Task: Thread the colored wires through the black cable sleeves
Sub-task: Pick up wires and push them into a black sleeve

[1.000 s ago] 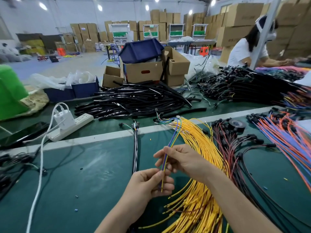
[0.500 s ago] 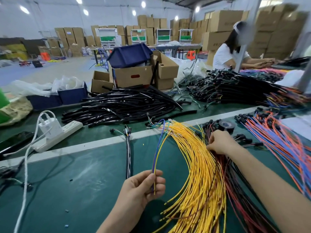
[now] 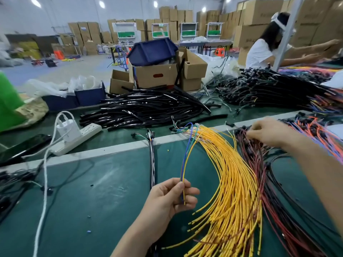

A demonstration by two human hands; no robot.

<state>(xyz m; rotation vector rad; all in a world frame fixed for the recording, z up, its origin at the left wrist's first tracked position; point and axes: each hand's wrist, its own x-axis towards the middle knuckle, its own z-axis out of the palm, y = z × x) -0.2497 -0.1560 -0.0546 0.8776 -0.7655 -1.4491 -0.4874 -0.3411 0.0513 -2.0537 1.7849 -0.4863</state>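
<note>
Left hand [image 3: 172, 197], lower centre, pinched thin blue and yellow wires [image 3: 183, 164] near ends. Right hand [image 3: 267, 132], right edge, fingers curled in dark red wire bundle [image 3: 259, 173]; grip unclear. Glossy black cable sleeves [image 3: 144, 110] lay piled upper centre. Risk: pulled red strand snagging neighbours, pinched wires slipping.

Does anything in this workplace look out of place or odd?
The dark blue plastic bin lies tipped over on the open brown cardboard box, and small blue bits lie loose on the green table mat.
</note>
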